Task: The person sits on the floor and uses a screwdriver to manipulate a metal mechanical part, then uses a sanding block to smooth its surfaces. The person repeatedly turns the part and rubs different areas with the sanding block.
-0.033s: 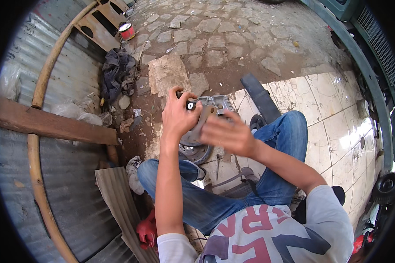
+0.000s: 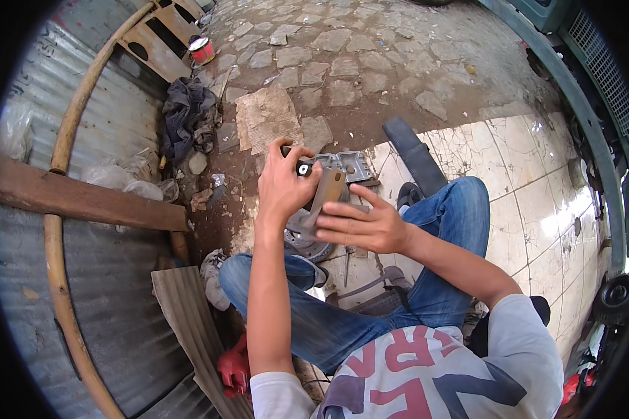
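Ahead of my knees, my left hand (image 2: 286, 178) is closed around a black object with a round, pale-centred end (image 2: 304, 169), most of it hidden in the fingers. Next to that hand a flat brownish-grey metal piece (image 2: 328, 187) with a slot near its top stands on a slant, slightly blurred. My right hand (image 2: 367, 222) is open, fingers apart, its fingertips at the lower side of this metal piece; whether they touch it I cannot tell. Below both hands lies a round grey metal part (image 2: 311, 248). Just beyond them sits a grey metal casing (image 2: 349, 165).
A dark long pad (image 2: 416, 155) lies on the cracked white tiles, right of the casing. Near my legs is a thin metal rod (image 2: 346, 265). A wooden beam (image 2: 91, 201) and corrugated sheets flank the left. A green metal frame (image 2: 594, 140) curves along the right.
My right hand has shifted slightly down and left, and its fingers show more sharply. The brownish-grey metal piece has changed its tilt. My left hand has stayed in place.
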`<state>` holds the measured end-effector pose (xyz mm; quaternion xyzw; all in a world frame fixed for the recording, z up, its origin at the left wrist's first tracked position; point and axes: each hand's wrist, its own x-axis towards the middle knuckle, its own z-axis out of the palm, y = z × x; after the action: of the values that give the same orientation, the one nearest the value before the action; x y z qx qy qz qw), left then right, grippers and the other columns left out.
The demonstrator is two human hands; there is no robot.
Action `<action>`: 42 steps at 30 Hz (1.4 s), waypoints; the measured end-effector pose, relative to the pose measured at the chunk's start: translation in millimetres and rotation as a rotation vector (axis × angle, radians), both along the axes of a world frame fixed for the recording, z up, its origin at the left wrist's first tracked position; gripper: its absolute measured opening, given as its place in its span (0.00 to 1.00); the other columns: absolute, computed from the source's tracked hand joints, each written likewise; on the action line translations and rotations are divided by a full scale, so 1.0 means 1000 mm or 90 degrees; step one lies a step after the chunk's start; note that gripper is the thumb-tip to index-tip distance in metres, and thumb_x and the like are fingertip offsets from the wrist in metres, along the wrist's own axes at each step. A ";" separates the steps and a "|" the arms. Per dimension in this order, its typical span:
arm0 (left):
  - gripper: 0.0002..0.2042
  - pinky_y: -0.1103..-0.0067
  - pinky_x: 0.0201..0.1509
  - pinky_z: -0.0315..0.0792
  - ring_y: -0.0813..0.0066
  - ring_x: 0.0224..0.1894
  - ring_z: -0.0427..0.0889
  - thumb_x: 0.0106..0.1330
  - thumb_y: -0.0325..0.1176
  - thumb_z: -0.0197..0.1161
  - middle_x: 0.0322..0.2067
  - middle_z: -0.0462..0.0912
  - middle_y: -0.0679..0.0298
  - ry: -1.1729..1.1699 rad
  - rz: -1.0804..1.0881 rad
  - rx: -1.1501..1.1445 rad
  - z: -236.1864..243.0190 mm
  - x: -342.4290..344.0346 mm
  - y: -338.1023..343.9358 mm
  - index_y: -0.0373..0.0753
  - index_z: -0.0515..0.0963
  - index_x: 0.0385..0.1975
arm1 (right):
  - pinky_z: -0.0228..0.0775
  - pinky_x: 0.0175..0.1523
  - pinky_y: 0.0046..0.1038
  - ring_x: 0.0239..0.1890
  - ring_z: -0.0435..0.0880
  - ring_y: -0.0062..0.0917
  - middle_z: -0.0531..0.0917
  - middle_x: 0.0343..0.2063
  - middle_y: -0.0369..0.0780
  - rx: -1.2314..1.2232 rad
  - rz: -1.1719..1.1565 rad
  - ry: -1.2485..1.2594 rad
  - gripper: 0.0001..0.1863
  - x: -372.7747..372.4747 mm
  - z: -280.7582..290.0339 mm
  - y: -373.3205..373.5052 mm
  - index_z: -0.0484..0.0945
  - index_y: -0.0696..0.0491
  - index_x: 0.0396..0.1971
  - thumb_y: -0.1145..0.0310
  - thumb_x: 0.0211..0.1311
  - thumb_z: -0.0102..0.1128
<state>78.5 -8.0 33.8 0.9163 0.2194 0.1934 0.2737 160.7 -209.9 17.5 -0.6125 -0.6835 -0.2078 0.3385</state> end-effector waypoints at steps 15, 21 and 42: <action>0.14 0.60 0.54 0.75 0.49 0.55 0.78 0.58 0.43 0.69 0.57 0.71 0.55 0.028 0.014 -0.010 0.001 -0.004 0.006 0.47 0.82 0.42 | 0.60 0.73 0.32 0.70 0.70 0.36 0.75 0.65 0.44 0.061 -0.161 0.720 0.25 -0.006 -0.008 -0.002 0.74 0.53 0.65 0.84 0.70 0.46; 0.15 0.60 0.54 0.75 0.48 0.56 0.77 0.55 0.40 0.70 0.58 0.71 0.55 0.042 -0.023 -0.010 0.010 -0.015 -0.008 0.47 0.82 0.43 | 0.58 0.72 0.30 0.69 0.71 0.29 0.75 0.64 0.44 0.017 0.033 0.924 0.25 -0.032 0.031 -0.002 0.72 0.58 0.65 0.84 0.70 0.45; 0.16 0.62 0.53 0.76 0.49 0.53 0.79 0.49 0.33 0.69 0.54 0.74 0.56 -0.014 -0.146 0.060 0.007 0.006 -0.052 0.46 0.82 0.41 | 0.66 0.69 0.32 0.68 0.73 0.36 0.77 0.63 0.46 -0.103 -0.025 0.745 0.30 -0.025 0.028 -0.068 0.74 0.58 0.64 0.87 0.60 0.46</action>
<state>84.5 -60.4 40.6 0.9450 0.1004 0.1812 0.2530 135.8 -277.9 45.0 -0.6621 -0.3853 0.2112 0.6072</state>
